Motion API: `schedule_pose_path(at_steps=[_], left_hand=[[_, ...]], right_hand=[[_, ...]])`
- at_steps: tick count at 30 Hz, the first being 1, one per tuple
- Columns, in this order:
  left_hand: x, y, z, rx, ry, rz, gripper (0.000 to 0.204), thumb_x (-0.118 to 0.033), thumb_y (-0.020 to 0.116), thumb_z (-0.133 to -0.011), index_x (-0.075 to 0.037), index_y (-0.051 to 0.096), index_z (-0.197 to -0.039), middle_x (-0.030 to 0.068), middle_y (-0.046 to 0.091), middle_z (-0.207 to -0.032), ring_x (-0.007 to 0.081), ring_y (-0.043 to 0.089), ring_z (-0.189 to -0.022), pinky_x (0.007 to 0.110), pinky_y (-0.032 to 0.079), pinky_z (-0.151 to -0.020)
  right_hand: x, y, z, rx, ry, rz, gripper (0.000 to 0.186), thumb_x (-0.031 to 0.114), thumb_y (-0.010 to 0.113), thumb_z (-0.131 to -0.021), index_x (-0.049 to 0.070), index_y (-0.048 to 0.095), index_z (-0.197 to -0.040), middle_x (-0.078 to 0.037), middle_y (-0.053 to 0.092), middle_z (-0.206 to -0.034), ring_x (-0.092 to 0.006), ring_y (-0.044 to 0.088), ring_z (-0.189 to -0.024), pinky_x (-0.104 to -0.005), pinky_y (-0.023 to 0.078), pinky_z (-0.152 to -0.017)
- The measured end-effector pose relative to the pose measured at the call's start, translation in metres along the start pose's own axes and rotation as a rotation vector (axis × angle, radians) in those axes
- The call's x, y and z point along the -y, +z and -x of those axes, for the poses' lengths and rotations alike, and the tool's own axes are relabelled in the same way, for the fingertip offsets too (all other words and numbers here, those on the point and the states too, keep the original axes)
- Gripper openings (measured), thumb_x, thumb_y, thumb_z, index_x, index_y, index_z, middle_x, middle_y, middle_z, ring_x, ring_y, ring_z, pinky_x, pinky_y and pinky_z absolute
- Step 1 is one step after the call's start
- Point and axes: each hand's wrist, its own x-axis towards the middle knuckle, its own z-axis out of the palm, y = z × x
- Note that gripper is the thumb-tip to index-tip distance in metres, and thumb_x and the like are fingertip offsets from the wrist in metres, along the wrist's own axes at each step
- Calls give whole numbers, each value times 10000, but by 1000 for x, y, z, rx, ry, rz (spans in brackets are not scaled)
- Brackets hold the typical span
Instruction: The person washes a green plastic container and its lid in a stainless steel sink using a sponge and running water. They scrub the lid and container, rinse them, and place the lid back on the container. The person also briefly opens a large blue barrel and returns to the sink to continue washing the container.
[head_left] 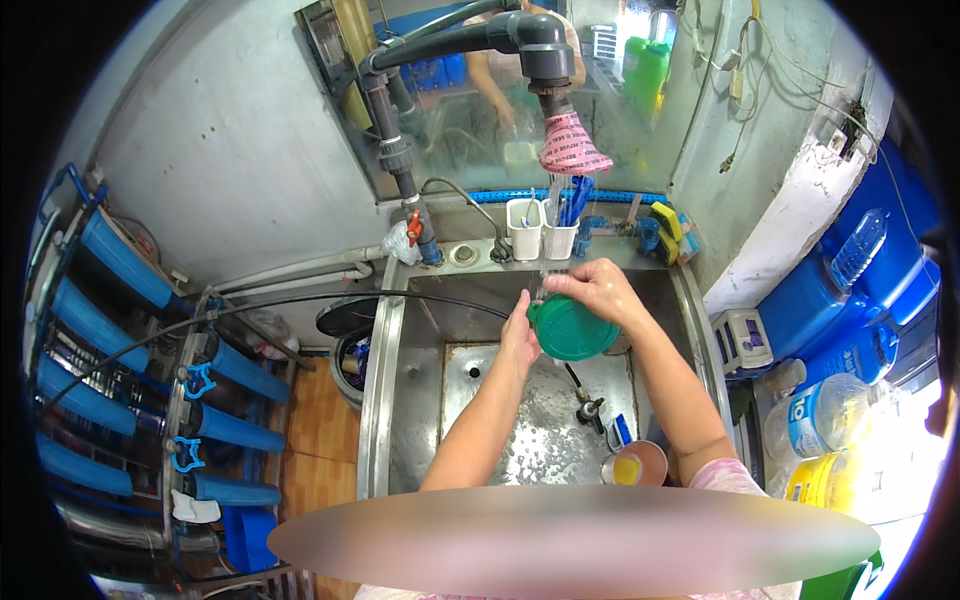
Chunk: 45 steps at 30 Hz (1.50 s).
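Observation:
Over the steel sink (372,420), both my hands are on a green round plastic lid (574,330), its flat face tilted up toward me. My left hand (520,328) grips its left edge, fingers upright against the rim. Curled over its upper right edge is my right hand (603,292), with the fingertips partly hidden behind it. Water runs down beside my fingers from a tap spout (574,148) wrapped in pink printed cloth or plastic. Below in the basin lie a black valve with a hose (589,410), a blue brush (620,430) and a reddish bowl (648,464) with something yellow in it.
Two white holders (524,230) with brushes stand on the back ledge, next to yellow sponges (667,220). A black hose (300,297) crosses the sink's left rim. Blue filter tubes (240,425) line the left side; blue jugs (815,300) and clear bottles (825,415) crowd the right.

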Motion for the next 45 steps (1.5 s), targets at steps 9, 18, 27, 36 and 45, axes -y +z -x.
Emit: schedule_pose_path(at_steps=[9,18,27,36,45], left_hand=[[-26,36,-19,99,64,-270,551,-544,362,-969,-51,592,-885,58,586,-682,202,555,-558,314,459,-455],[-45,47,-8,31,55,-510,639,-596,217,-966,-85,500,-1224,196,689,-944,225,637,-790,300,437,-531],[-41,35,-10,51,-10,-519,656,-634,249,-942,-99,544,-1181,105,689,-993,210,641,-778,378,458,-668],[-42,30,-4,60,-60,-474,668,-645,275,-934,-91,605,-1107,95,660,-950,251,624,-910,417,468,-810],[-71,13,24,364,351,-870,332,-101,808,-702,-16,661,-987,43,678,-894,129,629,-791,273,490,-740]], right_hand=[[-30,28,10,26,-132,297,313,253,573,-782,165,662,-1069,-119,695,-932,-343,652,-876,-444,514,-774],[-21,21,13,157,-187,447,463,229,582,-751,214,572,-1214,-116,685,-804,-345,654,-765,-458,517,-686],[-32,30,8,55,-436,548,449,317,631,-795,222,553,-1226,-128,659,-718,-347,640,-665,-459,499,-604],[-45,48,-8,-55,-405,566,318,286,615,-816,181,548,-1108,-157,661,-755,-379,635,-642,-496,493,-587],[-52,51,-41,24,334,-745,410,380,604,-891,15,589,-1076,-107,649,-1081,-173,623,-945,-355,498,-792]])
